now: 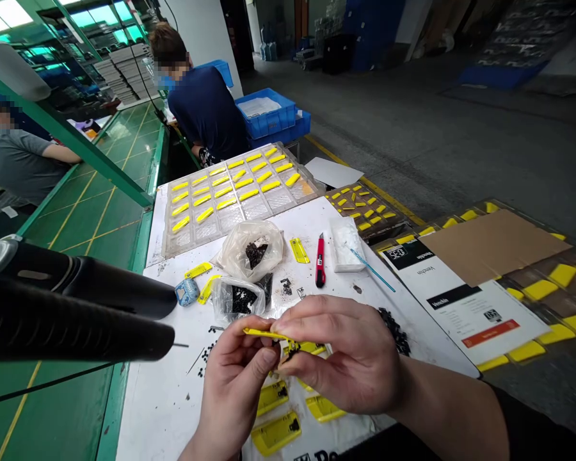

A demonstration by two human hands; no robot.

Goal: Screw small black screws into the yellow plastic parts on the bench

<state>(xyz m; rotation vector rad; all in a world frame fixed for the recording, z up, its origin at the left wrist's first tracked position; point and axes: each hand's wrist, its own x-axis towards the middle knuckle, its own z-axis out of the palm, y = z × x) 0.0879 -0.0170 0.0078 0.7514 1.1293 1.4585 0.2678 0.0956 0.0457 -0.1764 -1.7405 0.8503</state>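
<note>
Your left hand [237,381] and right hand [350,352] grip a yellow piece [265,333] over more yellow parts [274,435] on the white worktop [158,390]

The single head-worn view looks forward and down from above and behind the left hand [233,381] and right hand [352,355], close to both; beyond them it takes in the white tabletop [160,326], a compartmented tray [255,208] and, farthest off, the grey workshop floor [365,131].
</note>
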